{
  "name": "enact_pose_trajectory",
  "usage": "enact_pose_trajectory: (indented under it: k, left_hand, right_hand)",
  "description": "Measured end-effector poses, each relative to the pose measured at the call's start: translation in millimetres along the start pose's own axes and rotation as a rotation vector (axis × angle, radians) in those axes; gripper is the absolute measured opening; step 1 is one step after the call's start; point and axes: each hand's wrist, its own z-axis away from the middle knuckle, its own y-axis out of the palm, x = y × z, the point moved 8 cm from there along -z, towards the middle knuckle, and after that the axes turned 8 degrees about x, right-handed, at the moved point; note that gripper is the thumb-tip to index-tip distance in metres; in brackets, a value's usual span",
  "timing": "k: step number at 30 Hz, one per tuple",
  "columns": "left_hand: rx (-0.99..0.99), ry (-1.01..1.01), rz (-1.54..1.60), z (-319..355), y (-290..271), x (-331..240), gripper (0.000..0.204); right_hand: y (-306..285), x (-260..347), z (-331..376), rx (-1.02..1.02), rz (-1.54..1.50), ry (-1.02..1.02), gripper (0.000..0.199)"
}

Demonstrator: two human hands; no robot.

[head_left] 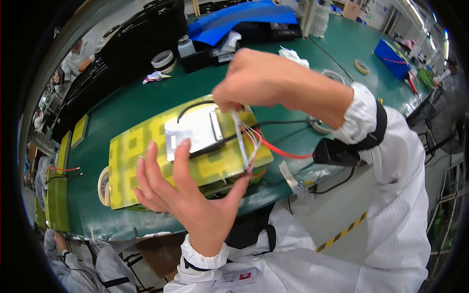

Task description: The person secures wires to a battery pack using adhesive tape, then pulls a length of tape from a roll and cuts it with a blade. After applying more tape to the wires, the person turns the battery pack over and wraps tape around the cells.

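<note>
My right hand (259,80) is raised over a yellow patterned pad (137,156) on the green table (141,105) and pinches the top of a thin bundle of white and red wires (248,141). My left hand (188,193) is spread flat with fingers apart in front of the pad, its thumb near the lower end of the wires. A silver foil pouch cell (193,129) lies on the pad, with black cables running along its edges. A red wire (288,153) and a black wire (288,123) lead right toward a black box (334,152).
Tape rolls (163,61) (361,66) (103,185), a small white bottle (185,46), blue sheets (234,19) and a blue bin (393,58) lie farther back. More yellow pads (57,200) sit at left. Other people in white coats work at upper left and lower left.
</note>
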Motion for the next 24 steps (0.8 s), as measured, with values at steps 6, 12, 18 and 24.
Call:
enact_pose_trajectory:
  k: [6, 12, 18, 24]
  left_hand:
    - [-0.009, 0.046, -0.038, -2, -2, -4, 0.097]
    - [-0.035, 0.043, -0.036, 1, -1, -4, 0.098]
    - [-0.044, 0.069, -0.057, 1, -2, -6, 0.1]
    - [-0.047, 0.082, -0.067, 2, -1, -4, 0.1]
  right_hand:
    - [7, 3, 2, 0.0, -0.062, 0.008, 0.022]
    - [8, 10, 16, -0.03, 0.157, -0.03, 0.025]
    - [17, 19, 22, 0.042, 0.423, -0.098, 0.024]
    - [18, 15, 24, 0.091, 0.156, -0.087, 0.022]
